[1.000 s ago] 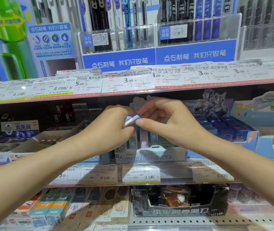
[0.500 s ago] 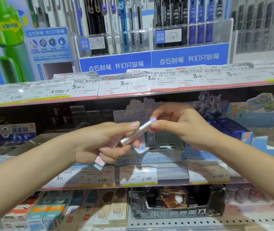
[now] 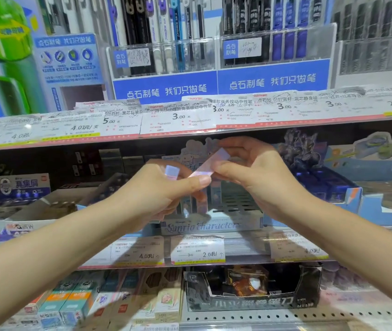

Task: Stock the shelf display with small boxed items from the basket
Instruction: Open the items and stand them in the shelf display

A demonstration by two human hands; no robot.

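My left hand [image 3: 156, 192] grips a bunch of slim pastel boxes; the top of one small box [image 3: 172, 172] pokes out above my fingers and others show below my palm. My right hand [image 3: 249, 173] pinches a long slim pink-and-lilac box [image 3: 210, 163], tilted, its lower end touching my left thumb. Both hands hover in front of the Sanrio display tray [image 3: 204, 226] on the middle shelf, whose slotted grid [image 3: 237, 201] holds a few upright boxes at its left. The basket is out of view.
A price-tag rail [image 3: 180, 120] fronts the shelf just above my hands, with pen racks [image 3: 166, 58] above it. Blue display boxes [image 3: 333, 194] stand right of the tray, open cartons [image 3: 47, 204] to its left. Below sit a black cutter box [image 3: 252, 302] and eraser packs [image 3: 78, 304].
My hands dropped apart, then rose together again. The long box passed from between both hands into my right hand, which lifted it up to the right.
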